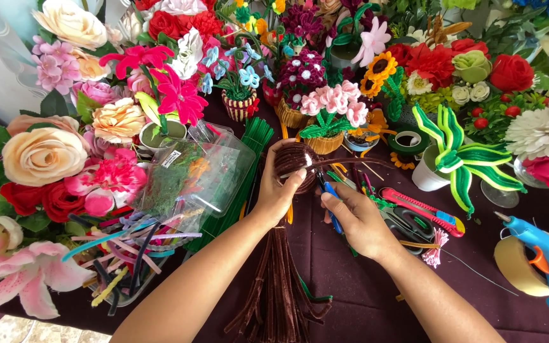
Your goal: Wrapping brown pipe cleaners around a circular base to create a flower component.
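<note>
My left hand [281,190] grips a brown pipe-cleaner coil [293,159] near the table [363,292] centre. My right hand [357,219], just beside it, pinches blue-handled pliers [332,203] closed.

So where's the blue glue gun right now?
In the head view, the glue gun lies at the far right edge of the table, resting across a tape roll, well right of the right hand and apart from both hands.

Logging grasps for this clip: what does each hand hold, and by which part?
Left hand cups a brown pipe-cleaner coil around its outer edge. Right hand grips a blue-handled tool by the handle; its tip is hidden.
</note>
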